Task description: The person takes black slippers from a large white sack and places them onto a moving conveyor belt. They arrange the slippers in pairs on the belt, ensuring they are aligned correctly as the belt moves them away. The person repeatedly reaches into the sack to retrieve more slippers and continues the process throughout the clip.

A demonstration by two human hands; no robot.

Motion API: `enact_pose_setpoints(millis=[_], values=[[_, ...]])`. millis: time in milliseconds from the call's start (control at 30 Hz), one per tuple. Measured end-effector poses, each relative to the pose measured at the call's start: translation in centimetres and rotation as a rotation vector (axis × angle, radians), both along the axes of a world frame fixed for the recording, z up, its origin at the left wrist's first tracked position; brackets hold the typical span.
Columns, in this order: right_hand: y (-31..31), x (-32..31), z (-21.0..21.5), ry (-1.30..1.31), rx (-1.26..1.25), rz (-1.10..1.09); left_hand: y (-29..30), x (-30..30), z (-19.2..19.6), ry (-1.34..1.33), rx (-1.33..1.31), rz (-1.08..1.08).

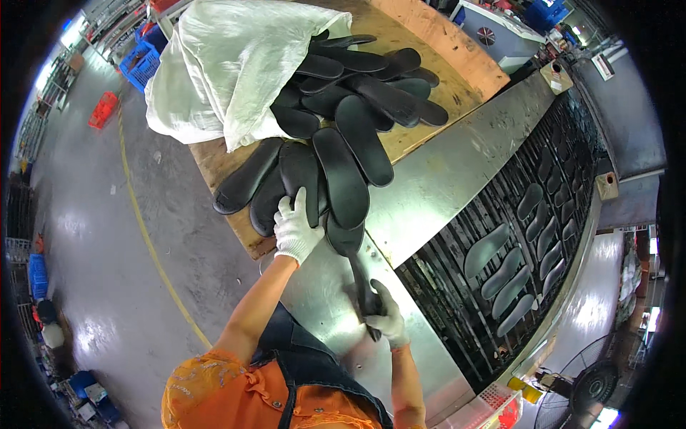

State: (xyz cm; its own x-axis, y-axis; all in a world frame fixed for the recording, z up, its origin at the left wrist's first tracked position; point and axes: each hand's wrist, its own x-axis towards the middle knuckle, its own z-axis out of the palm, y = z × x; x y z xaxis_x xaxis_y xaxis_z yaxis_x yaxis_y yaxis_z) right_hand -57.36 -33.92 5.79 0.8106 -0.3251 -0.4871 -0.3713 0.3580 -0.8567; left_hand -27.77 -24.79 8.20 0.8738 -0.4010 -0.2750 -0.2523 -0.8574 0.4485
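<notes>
A pile of black shoe insoles (341,179) spills out of a white woven sack (214,71) onto a wooden board and over the metal tabletop. My left hand (296,229), in a white glove, rests on the near end of the pile, fingers stretched over the insoles and thumb apart. Closer to me, my right hand (388,316), gloved with darkened fingertips, is closed on a black insole (363,286) seen nearly edge-on. Its far end meets another insole (346,234) at the pile's near edge; where one stops and the other starts is hard to tell.
On the right, a dark slatted conveyor (443,307) carries several spaced insoles (511,292). The bare metal table (443,179) runs alongside it. A pink-red basket (493,404) and a black fan (594,382) stand near right. The wooden board (421,46) lies under the sack.
</notes>
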Motion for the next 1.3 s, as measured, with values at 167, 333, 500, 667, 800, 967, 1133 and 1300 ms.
enact_pose_setpoints(millis=[167, 333, 500, 667, 800, 967, 1133, 1300], values=[[-0.7, 3.5, 1.8, -0.405, 0.583, -0.426, 3.9, 2.5, -0.9, 0.167, -0.385, 0.015], [-6.6, 13.1, 2.3, -0.172, 0.097, -0.591, 8.6, 5.2, -2.0, 1.254, -1.547, 0.263], [-16.0, 24.6, 3.5, 0.045, -0.564, -0.305, 7.4, 6.1, -4.0, 1.229, -1.497, 0.430], [-19.7, 30.2, 0.2, 0.271, -0.724, -0.132, 5.2, 5.4, -4.2, 1.101, -1.311, 0.604], [-17.3, 30.1, 4.2, 0.414, -0.920, -0.016, 5.1, 5.6, -4.6, 1.075, -1.232, 0.615], [-13.2, 26.3, 7.5, 0.172, -0.735, -0.230, 5.1, 5.7, -4.9, 1.089, -1.222, 0.580], [-9.4, 27.7, 5.4, 0.557, -0.886, 0.072, 4.6, 5.7, -5.3, 1.118, -1.196, 0.524], [-8.3, 28.3, 5.2, 0.601, -0.863, 0.056, 4.4, 5.7, -4.8, 1.077, -1.113, 0.475]])
